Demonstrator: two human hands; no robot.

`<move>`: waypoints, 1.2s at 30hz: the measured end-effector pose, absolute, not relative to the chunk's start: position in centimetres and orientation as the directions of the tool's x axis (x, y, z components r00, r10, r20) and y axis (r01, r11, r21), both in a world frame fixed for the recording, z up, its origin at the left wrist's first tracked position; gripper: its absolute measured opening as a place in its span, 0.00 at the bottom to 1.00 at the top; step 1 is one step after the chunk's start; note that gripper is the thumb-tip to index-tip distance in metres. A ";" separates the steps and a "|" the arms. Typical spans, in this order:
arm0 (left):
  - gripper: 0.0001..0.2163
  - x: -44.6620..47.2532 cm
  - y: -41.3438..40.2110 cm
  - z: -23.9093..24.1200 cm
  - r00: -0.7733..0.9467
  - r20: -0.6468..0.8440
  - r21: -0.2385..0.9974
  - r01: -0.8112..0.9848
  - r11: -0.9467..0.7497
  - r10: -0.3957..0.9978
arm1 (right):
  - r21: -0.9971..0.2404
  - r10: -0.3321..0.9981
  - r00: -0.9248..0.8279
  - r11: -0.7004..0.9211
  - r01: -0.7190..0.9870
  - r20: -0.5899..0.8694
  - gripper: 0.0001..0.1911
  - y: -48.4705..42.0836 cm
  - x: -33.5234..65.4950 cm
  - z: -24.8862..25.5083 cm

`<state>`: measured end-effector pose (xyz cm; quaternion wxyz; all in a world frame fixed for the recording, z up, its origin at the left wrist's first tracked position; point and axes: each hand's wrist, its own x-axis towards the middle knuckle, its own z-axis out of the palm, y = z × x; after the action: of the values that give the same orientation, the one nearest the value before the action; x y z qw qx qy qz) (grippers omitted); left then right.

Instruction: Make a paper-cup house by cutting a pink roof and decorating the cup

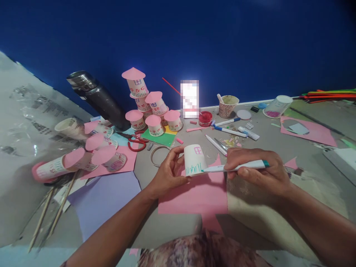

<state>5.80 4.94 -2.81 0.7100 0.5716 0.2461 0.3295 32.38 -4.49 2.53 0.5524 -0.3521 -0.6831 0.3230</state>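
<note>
My left hand point(171, 170) grips a white paper cup point(194, 159) turned upside down, fingers around its left side. A purple window is drawn near the cup's top, and green grass-like strokes run along its lower edge. In my right hand point(258, 170) is a white marker point(236, 166) with a green end, held nearly level. Its tip meets the cup's lower right, at the end of the green strokes. Beneath the cup lies a sheet of pink paper point(191, 198). Beside my right fingers rest a capped white marker point(215, 144) and a pointed metal blade point(221, 144).
Decorated cups with pink cone roofs point(155, 124) are stacked at the back, and more lie tipped at left. A black flask point(97, 98) leans behind them. Red-handled scissors point(136, 142), a tape ring point(160, 155), a red jar point(205, 118) and a patterned cup point(228, 106) stand around.
</note>
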 end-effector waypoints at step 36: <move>0.41 6.1 4.5 -2.4 0.653 -0.092 0.943 -0.186 0.277 0.752 | -0.916 0.919 -0.005 0.392 0.083 0.393 0.11 -4.5 32.8 2.3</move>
<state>6.08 4.49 -2.44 0.7501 0.5137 0.2752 0.3126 32.76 -4.49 2.29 0.5720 -0.4126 -0.6074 0.3654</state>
